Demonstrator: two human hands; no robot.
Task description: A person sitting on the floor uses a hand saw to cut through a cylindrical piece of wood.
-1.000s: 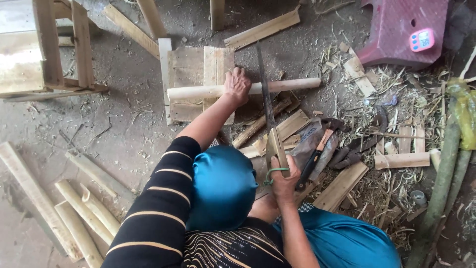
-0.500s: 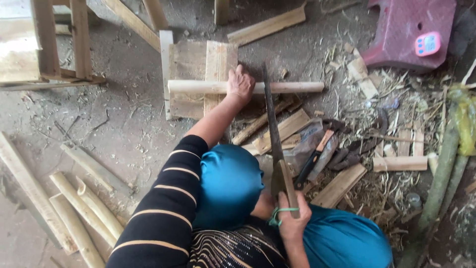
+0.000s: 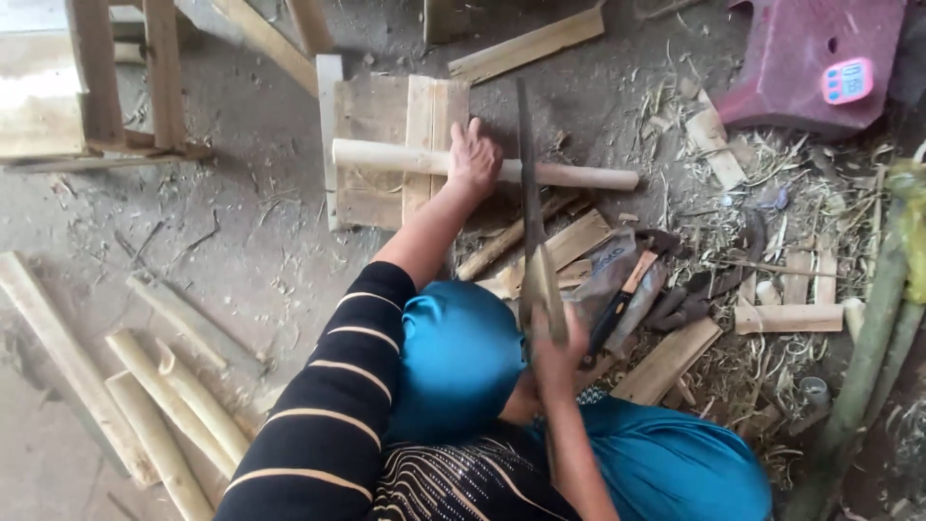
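Observation:
My left hand point(image 3: 474, 154) presses down on a pale bamboo pole point(image 3: 579, 175) that lies crosswise over a low wooden plank board point(image 3: 371, 121). My right hand point(image 3: 559, 355) grips the wooden handle of a long dark blade point(image 3: 528, 183), a machete held upright with its tip pointing away from me, just right of my left hand. The blade stands across the pole's line. My knees in blue cloth and my striped sleeve fill the lower middle.
Split bamboo pieces point(image 3: 164, 405) lie at the lower left. Wood offcuts, shavings and hand tools point(image 3: 637, 299) are scattered to the right. A red plastic stool point(image 3: 810, 58) with a small pink timer stands top right. Green bamboo stalks point(image 3: 868, 357) run along the right edge. A wooden frame point(image 3: 87, 87) is top left.
My right hand has drawn the machete back and raised it more upright, its blade now over the pole. My left hand stays on the pole.

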